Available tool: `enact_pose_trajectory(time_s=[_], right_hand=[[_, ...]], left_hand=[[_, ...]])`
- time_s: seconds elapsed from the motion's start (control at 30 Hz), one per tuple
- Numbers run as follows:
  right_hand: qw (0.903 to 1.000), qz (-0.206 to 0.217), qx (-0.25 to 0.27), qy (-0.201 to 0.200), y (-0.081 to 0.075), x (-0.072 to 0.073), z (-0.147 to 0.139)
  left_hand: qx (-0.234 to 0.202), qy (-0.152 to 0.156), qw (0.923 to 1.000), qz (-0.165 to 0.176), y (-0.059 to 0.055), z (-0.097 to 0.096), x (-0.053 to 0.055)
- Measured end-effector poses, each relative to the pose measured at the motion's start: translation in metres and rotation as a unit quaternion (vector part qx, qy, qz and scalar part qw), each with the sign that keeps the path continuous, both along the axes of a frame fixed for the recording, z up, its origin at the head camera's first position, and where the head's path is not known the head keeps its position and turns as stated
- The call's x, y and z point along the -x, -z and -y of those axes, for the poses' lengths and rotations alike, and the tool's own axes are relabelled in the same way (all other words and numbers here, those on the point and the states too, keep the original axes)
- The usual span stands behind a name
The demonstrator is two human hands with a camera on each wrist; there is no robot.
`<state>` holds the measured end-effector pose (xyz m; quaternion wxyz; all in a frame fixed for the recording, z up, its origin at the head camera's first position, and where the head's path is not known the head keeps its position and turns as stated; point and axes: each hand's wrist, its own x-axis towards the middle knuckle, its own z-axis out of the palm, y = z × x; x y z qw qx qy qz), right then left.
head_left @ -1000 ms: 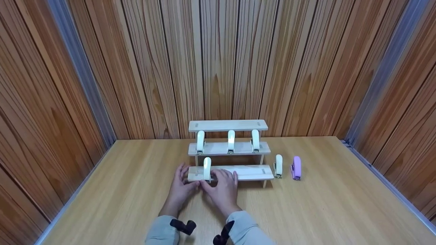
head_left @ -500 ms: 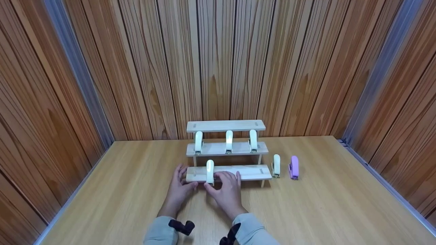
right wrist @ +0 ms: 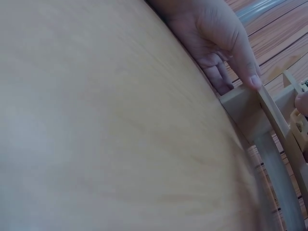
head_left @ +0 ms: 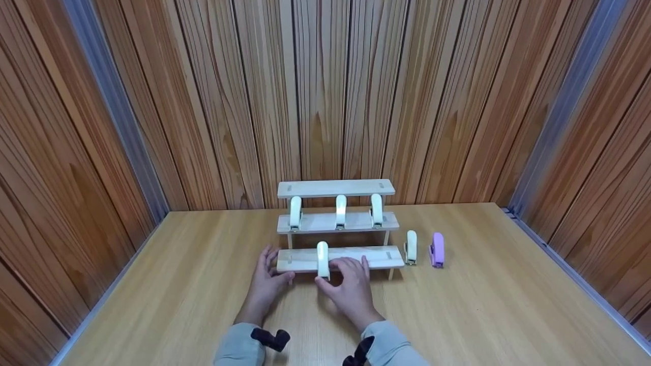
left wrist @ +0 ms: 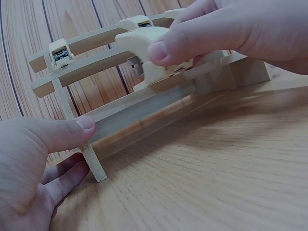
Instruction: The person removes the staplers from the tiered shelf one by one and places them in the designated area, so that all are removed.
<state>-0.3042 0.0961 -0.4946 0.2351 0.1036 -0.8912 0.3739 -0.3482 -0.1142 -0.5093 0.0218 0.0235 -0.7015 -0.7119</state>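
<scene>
My right hand (head_left: 351,292) pinches a cream-white stapler (head_left: 323,260) that stands on the bottom shelf (head_left: 297,259) of a three-tier wooden display rack, left of the shelf's middle. In the left wrist view, the thumb lies against the side of this stapler (left wrist: 139,41). My left hand (head_left: 267,287) grips the left end of the same shelf. Its thumb presses the front edge, and its other fingers reach behind the leg (left wrist: 94,166). In the right wrist view, only a sliver of the held stapler (right wrist: 298,126) shows at the right edge.
Three white staplers stand on the middle shelf (head_left: 315,222), at left, centre and right. The top shelf (head_left: 335,188) is behind them. Right of the rack, another white stapler (head_left: 411,248) and a purple stapler (head_left: 437,250) stand on the table (head_left: 483,305). Wood-panelled walls enclose the table.
My right hand has slid the white stapler rightward along the bottom shelf, away from the left end. My left hand keeps its grip on the shelf's end.
</scene>
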Motion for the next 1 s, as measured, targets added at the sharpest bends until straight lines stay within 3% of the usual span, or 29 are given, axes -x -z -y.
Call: enact_pose_trajectory(time_s=[0.2,0.43,1.0], right_hand=[[0.9996,0.019,0.022,-0.005,-0.001,0.000,-0.011],[0.9994,-0.006,0.034,-0.008,0.001,-0.001,-0.025],[0.9991,0.006,0.040,0.008,0.001,-0.002,-0.065]], left_hand=[[-0.006,0.003,1.0000,-0.001,0.000,0.000,0.000],[-0.017,0.003,0.9998,-0.007,0.001,0.000,0.001],[-0.007,-0.003,1.0000,-0.003,0.002,-0.002,0.001]])
